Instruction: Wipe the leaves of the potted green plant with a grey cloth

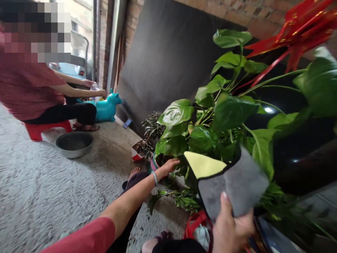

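Right hand: your right hand (231, 225) is clenched on the lower edge of the grey microfibre cloth (237, 184), thumb over the front, holding it up before the pothos plant (210, 119).
Left hand: your left hand (170, 165) is stretched out with fingers released, resting at the rim of the plant pot (154, 164) under the leaves; it grasps nothing.
Cloth: soft, light and floppy, with a yellow corner folded over at the top; you would do best to bunch it in the palm, as an edge grip lets it droop.
Leaves: broad and glossy on thin stems, likely to tear or snap if you press hard; support each from beneath.
Floor: rough grey concrete (39, 189), with a metal basin (74, 143) well apart.
Room: brick wall, dark leaning board (168, 59), red ribbon (297, 31) overhead; another person sits on a red stool (37, 130) by a teal toy animal (106, 107).
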Demonstrator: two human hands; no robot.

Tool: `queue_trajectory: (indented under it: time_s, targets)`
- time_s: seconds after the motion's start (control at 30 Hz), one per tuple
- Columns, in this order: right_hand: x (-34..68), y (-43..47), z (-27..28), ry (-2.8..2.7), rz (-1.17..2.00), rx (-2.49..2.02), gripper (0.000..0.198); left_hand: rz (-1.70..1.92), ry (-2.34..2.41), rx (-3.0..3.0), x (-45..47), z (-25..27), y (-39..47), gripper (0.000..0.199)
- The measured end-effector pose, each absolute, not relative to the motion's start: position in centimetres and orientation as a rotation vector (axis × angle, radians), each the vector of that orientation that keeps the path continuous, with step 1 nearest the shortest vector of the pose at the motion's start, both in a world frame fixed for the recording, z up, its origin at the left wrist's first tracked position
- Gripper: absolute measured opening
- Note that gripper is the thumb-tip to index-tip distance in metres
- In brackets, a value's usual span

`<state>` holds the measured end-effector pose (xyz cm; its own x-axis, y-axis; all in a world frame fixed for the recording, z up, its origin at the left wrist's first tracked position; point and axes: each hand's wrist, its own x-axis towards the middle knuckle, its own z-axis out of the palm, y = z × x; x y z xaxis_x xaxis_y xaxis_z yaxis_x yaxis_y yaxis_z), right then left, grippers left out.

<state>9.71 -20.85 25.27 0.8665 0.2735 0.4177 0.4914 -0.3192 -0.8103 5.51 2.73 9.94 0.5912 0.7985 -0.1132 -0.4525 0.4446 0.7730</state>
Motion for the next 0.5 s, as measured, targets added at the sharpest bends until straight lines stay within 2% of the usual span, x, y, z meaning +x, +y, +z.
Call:
queue_trajectory:
  time_s: [0.07,0.1,0.2,0.3,0.37,0.5]
  targets:
    - [9.7,-18.6,23.1,-0.655,-0.092,-1.907,0.081,0.725,0.498,0.702,5.3,10.1,2.2,0.035]
    - [9.5,-18.0,21.7,-0.719,0.032,-1.912,0.078,0.69,0.484,0.674,5.1,10.2,2.0,0.04]
    - [8.5,-19.2,18.3,-0.829,0.313,-1.923,0.055,0.646,0.442,0.622,4.1,10.6,2.0,0.054]
    - [7.9,-23.1,19.4,-0.749,0.43,-1.861,0.059,0.64,0.418,0.571,3.2,10.7,2.3,0.063]
    - [8.1,-24.8,22.5,-0.634,0.333,-1.788,0.068,0.64,0.413,0.533,2.9,10.6,2.3,0.069]
    - [9.5,-22.3,27.4,-0.564,-0.307,-1.763,0.077,0.609,0.415,0.464,3.3,10.4,1.8,0.066]
